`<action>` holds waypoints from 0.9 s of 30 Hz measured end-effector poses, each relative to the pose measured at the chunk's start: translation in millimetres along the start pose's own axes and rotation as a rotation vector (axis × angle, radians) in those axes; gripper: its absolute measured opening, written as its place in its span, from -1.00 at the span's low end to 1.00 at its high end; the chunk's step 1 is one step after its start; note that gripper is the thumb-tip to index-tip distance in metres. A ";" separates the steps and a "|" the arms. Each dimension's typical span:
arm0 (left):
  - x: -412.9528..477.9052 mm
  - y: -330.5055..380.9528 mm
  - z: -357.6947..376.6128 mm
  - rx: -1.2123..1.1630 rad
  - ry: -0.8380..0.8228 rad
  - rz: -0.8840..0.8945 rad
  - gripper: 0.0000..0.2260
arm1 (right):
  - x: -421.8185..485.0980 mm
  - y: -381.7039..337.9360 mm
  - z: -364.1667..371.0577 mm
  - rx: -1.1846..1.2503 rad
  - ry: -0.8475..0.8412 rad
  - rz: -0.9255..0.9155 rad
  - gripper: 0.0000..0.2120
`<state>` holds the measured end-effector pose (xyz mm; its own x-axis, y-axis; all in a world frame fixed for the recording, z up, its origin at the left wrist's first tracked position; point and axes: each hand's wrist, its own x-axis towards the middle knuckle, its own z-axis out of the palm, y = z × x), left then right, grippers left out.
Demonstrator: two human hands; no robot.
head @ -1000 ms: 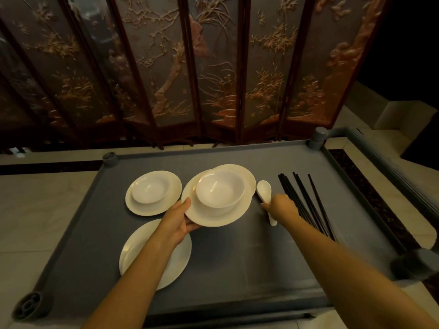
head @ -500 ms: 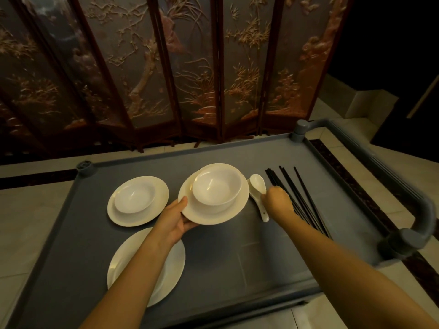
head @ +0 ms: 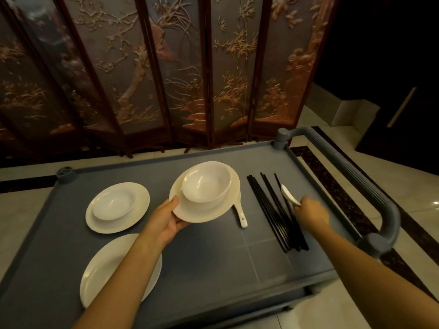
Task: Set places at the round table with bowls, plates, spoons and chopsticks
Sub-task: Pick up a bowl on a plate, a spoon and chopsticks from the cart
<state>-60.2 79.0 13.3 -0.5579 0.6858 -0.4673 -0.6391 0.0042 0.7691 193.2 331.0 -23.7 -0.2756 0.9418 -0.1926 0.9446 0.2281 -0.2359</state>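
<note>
Since a second ago my right hand (head: 311,213) has lifted one spoon (head: 288,195) and now pinches it above the chopsticks (head: 273,210), while my left hand (head: 167,220) stays clamped on the plate (head: 190,210) carrying a bowl (head: 206,181). Best next: keep the plate level, gather one chopstick pair under the spoon. Second spoon (head: 240,214) lies just beside the plate on the cart (head: 213,269); cart handle (head: 370,186) crowds my right.

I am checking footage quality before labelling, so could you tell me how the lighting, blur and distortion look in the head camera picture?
Head view: dim, warm light; the far right background is nearly black. The right hand and its spoon are slightly motion-blurred. A soft sheen sits on the held bowl. Wide-angle bending curves the cart edges and the folding screen.
</note>
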 end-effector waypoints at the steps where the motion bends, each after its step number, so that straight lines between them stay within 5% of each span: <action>1: -0.4 -0.6 1.7 0.000 -0.001 0.001 -0.85 | -0.3 0.8 2.9 -0.026 -0.039 -0.016 -0.75; 18: -5.6 -13.6 12.9 0.004 0.040 -0.018 -0.85 | 9.1 -12.0 18.2 -0.028 -0.318 -0.031 -0.77; 27: -7.1 -16.7 13.7 0.018 0.025 -0.025 -0.80 | 10.3 -2.6 24.2 0.016 -0.296 -0.136 -0.78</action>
<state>-38.3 84.0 9.8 -0.5553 0.6668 -0.4970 -0.6435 0.0341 0.7647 183.6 334.2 -48.1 -0.4410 0.7900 -0.4260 0.8934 0.3409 -0.2926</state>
